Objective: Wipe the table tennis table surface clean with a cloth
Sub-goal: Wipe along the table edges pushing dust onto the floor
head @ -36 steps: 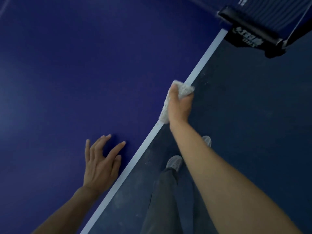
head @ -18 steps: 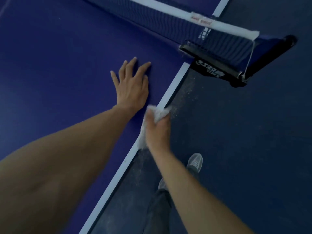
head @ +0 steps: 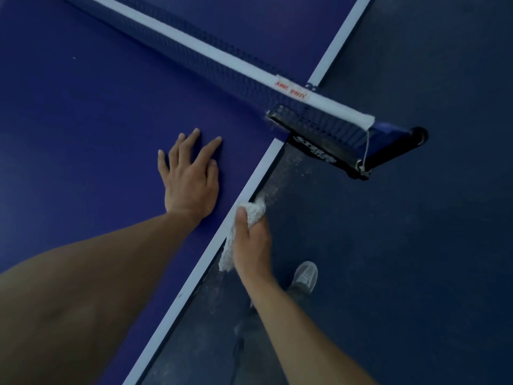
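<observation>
On table [head: 83, 134] edge, near net [head: 194, 48] clamp [head: 327, 145]: right hand [head: 252, 245] grips white cloth [head: 254, 212], fingers curled round it, pressed against white side line. Left hand [head: 191, 179] flat on blue top, fingers spread, holding nothing.

My left hand [head: 191, 184] lies flat, fingers spread, on the blue table tennis table [head: 83, 134]. My right hand [head: 252, 245] grips a crumpled white cloth [head: 254, 211] against the table's white-lined side edge [head: 205, 258], near the black net clamp [head: 327, 151].
</observation>
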